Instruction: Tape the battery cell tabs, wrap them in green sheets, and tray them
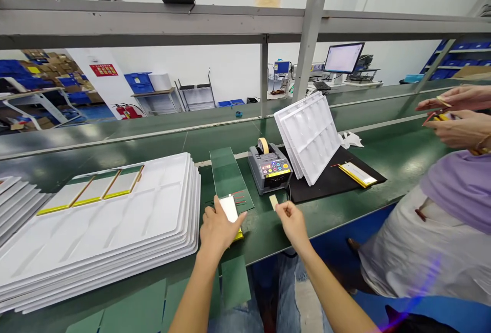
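My left hand [218, 226] rests over a white pouch battery cell [230, 209] with yellow edges, its thumb and fingers on either side. Thin red wires [240, 197] stick out from the cell's end over a green strip of board [226, 172]. Part of the cell is hidden beneath the hand. Between the thumb and finger of my right hand [292, 222] is a short piece of pale yellow tape [273, 202], held just above the bench. Behind that hand stands a grey electric tape dispenser [270, 170] with a roll of tape [263, 145] on top.
On the left, stacked white plastic trays [153, 210] bear several cells in the top one. More white trays [307, 136] lean upright on a black mat [326, 184], where another battery cell [357, 174] lies. At right, a co-worker's hands [456, 118] hold a small wired item.
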The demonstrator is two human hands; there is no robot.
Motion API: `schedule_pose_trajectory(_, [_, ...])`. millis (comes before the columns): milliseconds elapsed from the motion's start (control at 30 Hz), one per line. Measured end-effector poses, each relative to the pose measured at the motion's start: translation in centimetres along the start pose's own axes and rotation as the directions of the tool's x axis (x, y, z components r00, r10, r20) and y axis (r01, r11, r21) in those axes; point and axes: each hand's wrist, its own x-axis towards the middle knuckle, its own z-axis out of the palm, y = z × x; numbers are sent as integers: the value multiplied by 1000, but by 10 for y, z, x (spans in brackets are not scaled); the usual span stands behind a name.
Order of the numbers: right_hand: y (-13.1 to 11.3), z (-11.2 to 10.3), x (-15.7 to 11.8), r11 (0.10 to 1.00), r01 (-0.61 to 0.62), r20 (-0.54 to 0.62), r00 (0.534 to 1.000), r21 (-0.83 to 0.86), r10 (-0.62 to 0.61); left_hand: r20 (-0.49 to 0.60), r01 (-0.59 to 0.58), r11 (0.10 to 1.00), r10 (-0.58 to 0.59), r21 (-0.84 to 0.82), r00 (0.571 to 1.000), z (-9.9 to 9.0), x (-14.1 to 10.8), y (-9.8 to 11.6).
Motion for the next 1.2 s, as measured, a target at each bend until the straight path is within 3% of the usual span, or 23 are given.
schedule_pose_trajectory(167, [1,-12,-23,999,16,8,1000,46,-17,-6,-17,998,17,-59,1000,5,2,-3])
schedule_pose_trajectory(333, [-10,-16,7,992,71,-125,990,107,-58,-46,-69,976,60,-208,997,-20,-7,-20])
schedule_pose_trajectory(400, [-14,-11,24,990,69,-145,988,122,-51,-5,-100,923,106,-371,994,-27,-20,-24])
schedule_pose_trajectory(467, [-17,-3,38,989,56,-154,987,140,-34,134,-45,738,181,-673,974,-30,-36,-27])
schedule_pose_trajectory(533, [-17,5,47,985,53,-169,985,164,-25,289,157,435,255,-887,923,-28,-52,-27])
schedule_pose_trajectory(567, [-16,7,48,982,60,-177,984,177,-28,348,260,310,277,-915,896,-26,-60,-27])
schedule_pose_trajectory(600, [-15,9,47,979,73,-183,982,188,-38,392,333,236,282,-913,875,-24,-67,-27])
schedule_pose_trajectory(667, [-14,8,36,974,103,-172,983,204,-68,450,418,169,272,-893,850,-20,-80,-27])
schedule_pose_trajectory(767, [-21,-3,5,970,95,-49,995,224,-86,482,432,218,319,-875,816,-22,-95,-26])
schedule_pose_trajectory(867, [-46,-20,-29,968,22,245,966,250,-86,460,305,372,467,-877,755,-31,-106,-24])
schedule_pose_trajectory(967, [-79,-34,-52,979,9,540,833,202,-119,477,174,486,617,-857,626,-42,-115,-20])
schedule_pose_trajectory(1033, [-98,-38,-61,993,45,665,738,113,-109,510,106,555,650,-825,563,-47,-119,-17])
schedule_pose_trajectory(1100, [-110,-38,-68,996,81,744,664,28,-75,530,36,613,651,-789,543,-52,-122,-14])
schedule_pose_trajectory(1200, [-115,-37,-77,993,113,782,622,-42,-38,544,-14,661,628,-750,557,-55,-125,-12])
